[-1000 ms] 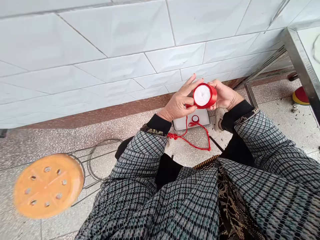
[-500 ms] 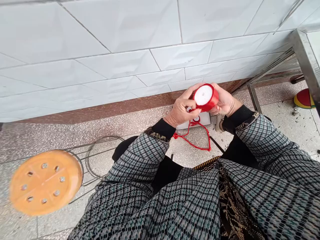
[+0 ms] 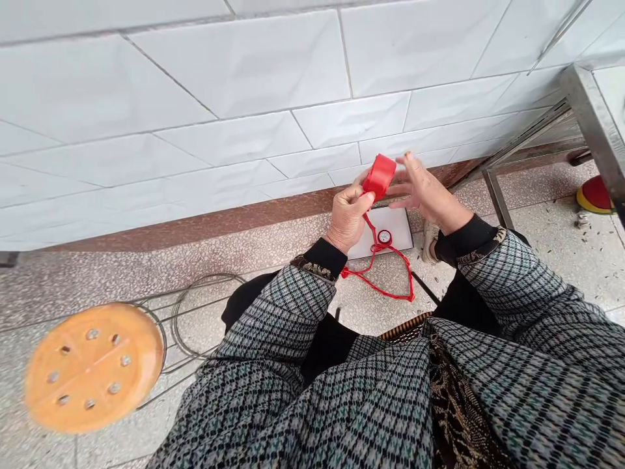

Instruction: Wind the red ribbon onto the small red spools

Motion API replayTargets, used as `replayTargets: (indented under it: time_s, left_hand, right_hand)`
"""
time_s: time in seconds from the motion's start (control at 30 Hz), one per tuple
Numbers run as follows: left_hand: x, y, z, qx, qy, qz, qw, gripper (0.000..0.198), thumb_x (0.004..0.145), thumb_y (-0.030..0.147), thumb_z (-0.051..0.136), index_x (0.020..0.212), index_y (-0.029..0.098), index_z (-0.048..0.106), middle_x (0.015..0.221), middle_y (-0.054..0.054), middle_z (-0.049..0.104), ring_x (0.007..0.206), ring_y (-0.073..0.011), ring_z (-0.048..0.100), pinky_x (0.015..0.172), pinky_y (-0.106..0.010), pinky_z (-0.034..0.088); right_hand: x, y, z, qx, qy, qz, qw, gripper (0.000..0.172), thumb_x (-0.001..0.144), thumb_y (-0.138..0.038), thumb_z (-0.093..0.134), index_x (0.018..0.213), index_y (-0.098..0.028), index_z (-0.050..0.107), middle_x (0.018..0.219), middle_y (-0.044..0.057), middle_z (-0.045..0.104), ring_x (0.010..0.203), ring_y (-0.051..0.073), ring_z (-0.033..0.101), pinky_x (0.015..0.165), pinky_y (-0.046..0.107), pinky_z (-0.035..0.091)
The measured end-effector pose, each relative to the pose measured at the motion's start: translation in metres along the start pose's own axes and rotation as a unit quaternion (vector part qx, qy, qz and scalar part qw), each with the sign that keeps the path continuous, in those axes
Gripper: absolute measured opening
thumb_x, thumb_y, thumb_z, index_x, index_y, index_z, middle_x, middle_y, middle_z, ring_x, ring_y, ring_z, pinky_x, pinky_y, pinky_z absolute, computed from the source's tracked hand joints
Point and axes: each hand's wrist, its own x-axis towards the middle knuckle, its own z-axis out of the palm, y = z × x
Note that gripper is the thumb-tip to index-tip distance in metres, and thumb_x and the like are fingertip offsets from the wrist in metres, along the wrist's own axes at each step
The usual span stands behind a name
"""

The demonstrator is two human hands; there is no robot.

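My left hand (image 3: pixel 349 212) grips a roll of red ribbon (image 3: pixel 379 176), thumb on its near edge. The roll is turned so that its red outer band faces me. Just right of it, my right hand (image 3: pixel 424 192) has its fingers stretched out and apart, slightly blurred; whether a fingertip touches the roll I cannot tell. Below the hands hangs a knotted red ribbon cord (image 3: pixel 390 294), spread in a loop. A small round red-rimmed piece with a white face (image 3: pixel 385 237) lies over a white box or board (image 3: pixel 403 228).
An orange round stool top with holes (image 3: pixel 92 368) and a wire rack (image 3: pixel 190 319) are on the left. A metal table frame (image 3: pixel 593 124) stands at right, near a red and yellow object (image 3: pixel 596 194). White wall tiles (image 3: pixel 273 65) rise ahead.
The ribbon roll has turned from showing its white side to showing its red band. My right hand has let go of it and spread its fingers. My left hand keeps hold.
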Motion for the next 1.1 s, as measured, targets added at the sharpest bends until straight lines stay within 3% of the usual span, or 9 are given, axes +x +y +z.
replayTargets:
  time_s: [0.1,0.23,0.37,0.5,0.63,0.73,0.9,1.1]
  left_hand:
    - [0.000,-0.003,0.005,-0.015,0.004,0.003,1.000,0.046,0.074,0.032,0.085,0.052,0.021,0.046,0.079,-0.001,0.065,0.080,-0.0146,0.059,0.089,-0.036,0.052]
    - [-0.001,-0.006,0.016,-0.054,0.014,-0.009,0.998,0.046,0.076,0.033,0.085,0.054,0.020,0.047,0.079,0.000,0.065,0.077,-0.0128,0.056,0.079,-0.032,0.048]
    - [-0.001,-0.006,0.025,-0.070,0.005,-0.032,0.997,0.049,0.076,0.039,0.089,0.054,0.020,0.049,0.074,0.001,0.060,0.077,-0.0132,0.055,0.078,-0.032,0.047]
    - [-0.001,-0.007,0.026,-0.036,0.002,-0.033,0.999,0.050,0.081,0.048,0.087,0.057,0.020,0.053,0.086,-0.003,0.067,0.090,-0.0167,0.061,0.091,-0.035,0.050]
    - [-0.001,-0.004,0.023,0.071,0.048,0.010,0.996,0.039,0.085,0.045,0.086,0.061,0.021,0.067,0.113,-0.007,0.069,0.110,-0.0189,0.062,0.102,-0.036,0.049]
    - [-0.001,0.001,0.023,0.065,0.049,0.013,0.997,0.040,0.085,0.048,0.088,0.063,0.021,0.068,0.095,-0.004,0.066,0.094,-0.0166,0.060,0.092,-0.033,0.050]
    - [-0.001,0.005,0.028,-0.036,0.004,-0.056,0.998,0.053,0.083,0.055,0.090,0.060,0.021,0.056,0.062,0.002,0.055,0.064,-0.0117,0.050,0.070,-0.029,0.047]
    - [0.000,0.005,0.028,-0.159,0.013,-0.138,0.978,0.050,0.072,0.046,0.098,0.069,0.020,0.056,0.066,0.004,0.053,0.065,-0.0082,0.054,0.064,-0.024,0.048]
  right_hand:
    - [0.004,0.005,0.002,-0.024,-0.022,-0.053,0.998,0.078,0.085,-0.072,0.081,0.146,-0.031,0.055,0.144,0.011,0.067,0.110,0.025,0.075,0.079,0.039,0.072]
    - [0.011,0.012,0.005,-0.032,-0.007,-0.061,0.998,0.072,0.088,-0.068,0.080,0.144,-0.030,0.055,0.139,0.010,0.069,0.104,0.023,0.075,0.080,0.041,0.073]
    - [0.015,0.013,0.003,-0.057,0.027,-0.045,0.997,0.068,0.087,-0.066,0.080,0.139,-0.030,0.056,0.136,0.009,0.067,0.099,0.022,0.073,0.071,0.036,0.072]
    - [0.014,0.005,0.005,-0.022,0.047,-0.027,0.998,0.059,0.086,-0.062,0.081,0.129,-0.029,0.057,0.122,0.006,0.071,0.091,0.018,0.072,0.070,0.031,0.069]
    - [0.013,-0.003,0.007,0.013,0.096,0.015,0.995,0.049,0.087,-0.055,0.082,0.119,-0.028,0.056,0.096,-0.001,0.071,0.074,0.013,0.068,0.059,0.023,0.061]
    - [0.015,-0.008,0.006,0.038,0.111,0.059,0.991,0.043,0.090,-0.052,0.081,0.112,-0.027,0.055,0.083,-0.003,0.067,0.066,0.013,0.066,0.053,0.022,0.057]
    - [0.017,-0.013,0.005,0.063,0.133,0.069,0.987,0.038,0.092,-0.052,0.078,0.106,-0.025,0.056,0.080,-0.002,0.064,0.066,0.014,0.066,0.053,0.023,0.057]
    - [0.019,-0.014,0.002,0.077,0.160,0.037,0.983,0.033,0.094,-0.049,0.073,0.107,-0.024,0.056,0.081,-0.001,0.065,0.067,0.014,0.066,0.051,0.022,0.053]
